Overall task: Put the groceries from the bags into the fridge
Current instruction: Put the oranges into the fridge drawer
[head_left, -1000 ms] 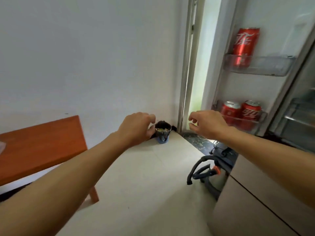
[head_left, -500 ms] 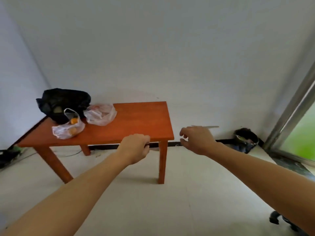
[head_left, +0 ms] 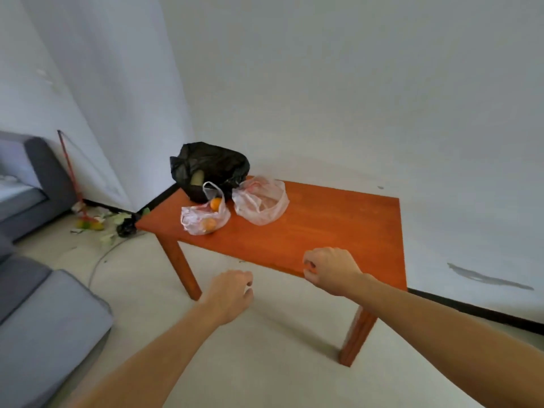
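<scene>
Orange tabletop (head_left: 323, 225) is carrying three bags (head_left: 262, 203); both hands, left (head_left: 228, 295) and right (head_left: 332, 269), are hovering empty, fingers loosely curled.

The view has been swung left, away from the open fridge seen a second ago; the orange table (head_left: 309, 231) is now brought nearer and seen corner-on. A grey sofa (head_left: 44, 319) and floor litter (head_left: 100, 228) (previously out of view) are revealed at the left. The right hand (head_left: 332, 270) is now placed over the table's near edge.
</scene>
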The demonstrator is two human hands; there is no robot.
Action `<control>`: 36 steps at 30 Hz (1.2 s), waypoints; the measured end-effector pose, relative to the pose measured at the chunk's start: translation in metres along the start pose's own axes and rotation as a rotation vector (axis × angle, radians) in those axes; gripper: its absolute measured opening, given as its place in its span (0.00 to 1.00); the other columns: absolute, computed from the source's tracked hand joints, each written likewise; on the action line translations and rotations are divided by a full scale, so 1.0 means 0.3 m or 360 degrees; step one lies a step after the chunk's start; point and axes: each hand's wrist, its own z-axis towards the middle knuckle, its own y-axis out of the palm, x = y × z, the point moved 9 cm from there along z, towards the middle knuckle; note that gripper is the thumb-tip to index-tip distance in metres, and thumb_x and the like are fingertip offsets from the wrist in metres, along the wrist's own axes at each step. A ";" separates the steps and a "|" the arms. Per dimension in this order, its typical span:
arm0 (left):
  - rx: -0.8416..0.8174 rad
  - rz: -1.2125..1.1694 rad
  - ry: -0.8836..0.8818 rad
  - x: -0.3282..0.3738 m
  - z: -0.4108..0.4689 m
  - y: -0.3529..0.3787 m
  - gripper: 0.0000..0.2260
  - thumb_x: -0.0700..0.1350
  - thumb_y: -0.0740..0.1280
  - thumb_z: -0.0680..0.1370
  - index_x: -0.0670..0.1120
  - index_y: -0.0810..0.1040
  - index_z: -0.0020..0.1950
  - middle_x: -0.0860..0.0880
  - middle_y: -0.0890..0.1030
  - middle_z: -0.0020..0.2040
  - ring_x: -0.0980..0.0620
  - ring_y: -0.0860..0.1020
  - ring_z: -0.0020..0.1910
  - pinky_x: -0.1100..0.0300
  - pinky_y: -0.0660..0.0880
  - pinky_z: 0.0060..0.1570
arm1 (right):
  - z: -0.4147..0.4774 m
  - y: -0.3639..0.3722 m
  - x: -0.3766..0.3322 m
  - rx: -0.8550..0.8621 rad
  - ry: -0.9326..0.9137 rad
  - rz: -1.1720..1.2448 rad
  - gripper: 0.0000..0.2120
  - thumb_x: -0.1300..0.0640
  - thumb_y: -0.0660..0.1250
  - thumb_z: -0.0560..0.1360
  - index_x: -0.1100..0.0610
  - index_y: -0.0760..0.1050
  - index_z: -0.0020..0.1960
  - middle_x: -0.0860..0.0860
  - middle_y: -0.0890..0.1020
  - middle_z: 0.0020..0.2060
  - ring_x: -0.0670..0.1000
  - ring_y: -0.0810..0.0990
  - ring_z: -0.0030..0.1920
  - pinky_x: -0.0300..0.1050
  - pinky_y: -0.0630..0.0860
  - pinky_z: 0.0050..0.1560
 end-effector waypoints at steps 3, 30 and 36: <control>0.0000 -0.0061 -0.0168 -0.149 0.045 0.023 0.06 0.48 0.61 0.78 0.49 0.76 0.50 0.51 0.79 0.46 0.51 0.77 0.44 0.58 0.74 0.43 | 0.178 0.056 -0.072 -0.0080 -0.0136 0.0018 0.10 0.48 0.60 0.76 0.49 0.75 0.53 0.48 0.80 0.47 0.53 0.79 0.45 0.49 0.77 0.44; 0.0072 -0.0250 -0.0280 -1.308 1.027 0.098 0.07 0.44 0.64 0.78 0.45 0.79 0.53 0.51 0.78 0.49 0.55 0.77 0.44 0.63 0.76 0.41 | 1.636 0.324 -0.334 -0.0119 -0.0233 0.0079 0.12 0.50 0.57 0.79 0.51 0.76 0.55 0.47 0.79 0.51 0.51 0.75 0.55 0.43 0.64 0.42; 0.0098 -0.0348 -0.0326 -1.428 1.287 0.199 0.08 0.41 0.63 0.78 0.45 0.79 0.54 0.51 0.78 0.53 0.54 0.77 0.50 0.64 0.76 0.44 | 1.982 0.580 -0.353 -0.0266 -0.0407 0.0237 0.12 0.56 0.58 0.78 0.56 0.76 0.57 0.51 0.78 0.54 0.54 0.77 0.54 0.51 0.76 0.44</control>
